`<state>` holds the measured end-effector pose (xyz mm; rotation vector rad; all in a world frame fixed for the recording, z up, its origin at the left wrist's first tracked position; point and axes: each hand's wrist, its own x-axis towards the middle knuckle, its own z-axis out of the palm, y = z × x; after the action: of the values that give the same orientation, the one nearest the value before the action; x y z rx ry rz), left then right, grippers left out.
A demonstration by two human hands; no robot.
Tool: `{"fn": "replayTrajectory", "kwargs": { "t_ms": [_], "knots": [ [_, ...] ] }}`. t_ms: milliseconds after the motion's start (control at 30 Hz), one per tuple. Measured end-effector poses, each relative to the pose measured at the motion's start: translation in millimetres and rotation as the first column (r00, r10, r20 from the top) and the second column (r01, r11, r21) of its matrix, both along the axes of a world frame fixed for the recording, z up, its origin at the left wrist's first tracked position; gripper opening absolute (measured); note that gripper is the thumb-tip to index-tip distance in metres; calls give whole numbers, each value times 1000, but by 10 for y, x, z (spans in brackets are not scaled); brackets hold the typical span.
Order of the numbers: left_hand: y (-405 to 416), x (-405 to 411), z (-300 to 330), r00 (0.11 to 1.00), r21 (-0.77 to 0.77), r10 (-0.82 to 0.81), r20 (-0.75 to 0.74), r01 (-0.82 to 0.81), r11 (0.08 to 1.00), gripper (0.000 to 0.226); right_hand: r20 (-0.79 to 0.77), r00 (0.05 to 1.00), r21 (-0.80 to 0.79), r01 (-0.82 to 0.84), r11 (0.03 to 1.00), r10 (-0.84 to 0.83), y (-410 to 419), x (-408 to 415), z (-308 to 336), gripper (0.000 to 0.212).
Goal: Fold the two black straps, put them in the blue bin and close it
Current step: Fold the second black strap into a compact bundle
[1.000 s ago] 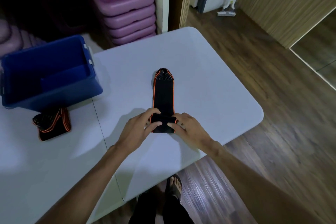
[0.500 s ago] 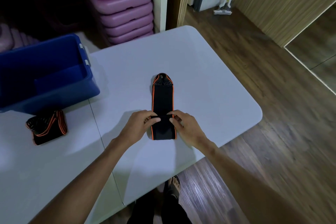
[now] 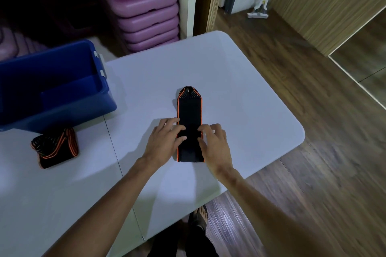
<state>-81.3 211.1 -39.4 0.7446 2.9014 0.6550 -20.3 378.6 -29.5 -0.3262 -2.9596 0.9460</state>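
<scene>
Left grip [image 3: 165, 140]: fingers spread and laid flat, palm down, with the fingertips resting on the left edge of a black strap [image 3: 189, 115] trimmed in orange; nothing is pinched. Right grip [image 3: 215, 142]: likewise spread, fingertips pressing the strap's right edge from the opposite side. Both hands bear on the lower half of the strap, about midway between its near end and its middle.

Strap under the hands: lies flat and lengthwise on the white worktop [image 3: 250, 110], its rounded, ribbed end pointing away from the person and its squared near end close to the worktop's front edge. A doubled layer appears at the near end, though the exact number of layers cannot be told.

Second strap [image 3: 55, 148]: already bundled into a compact, uneven packet with orange stripes showing, resting on the worktop well to the left of the hands and just in front of the blue bin [image 3: 62, 115].

Blue bin: stands open at the left rear of the worktop, white latch pieces visible on its right rim; its interior is in shadow and no strap can be made out inside.

Surroundings: stacked purple plastic steps [image 3: 146, 16] sit beyond the worktop in a dark recess, wood-grain flooring [image 3: 313, 152] extends to the right, and one sandalled foot [image 3: 200, 217] shows below the worktop's front edge.
</scene>
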Motion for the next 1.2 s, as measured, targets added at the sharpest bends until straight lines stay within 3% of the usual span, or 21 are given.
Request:
{"fn": "replayTrajectory", "kwargs": {
  "t_ms": [100,200,300,467,633,733,967,1100,1200],
  "knots": [
    [3,-14,-27,998,-94,-58,-30,55,994,26,-125,973,357,-137,924,192,-39,121,-63,13],
    [31,-37,-28,996,-118,-62,-61,54,991,21,-31,965,498,-210,841,260,-72,292,-88,42],
    [53,-131,37,995,-112,-98,-32,94,989,23,14,965,523,-232,820,263,-86,368,-83,58],
    [171,-575,243,991,-100,-126,-46,121,988,33,5,954,518,-258,815,299,-120,340,-90,54],
    [410,-842,180,949,-360,-314,24,301,883,41,28,952,537,-270,799,303,-121,369,-110,55],
    [423,-826,89,956,-492,-289,57,279,825,49,49,949,542,-287,790,311,-125,398,-149,56],
    [367,-863,82,960,-396,-219,174,272,877,58,51,942,514,-310,800,332,-116,352,-148,51],
    [436,-976,38,958,-490,-232,168,285,824,60,65,942,497,-316,808,328,-127,333,-138,50],
    [418,-958,19,960,-450,-241,142,279,848,63,68,941,488,-322,811,333,-122,317,-118,50]
  ]
}}
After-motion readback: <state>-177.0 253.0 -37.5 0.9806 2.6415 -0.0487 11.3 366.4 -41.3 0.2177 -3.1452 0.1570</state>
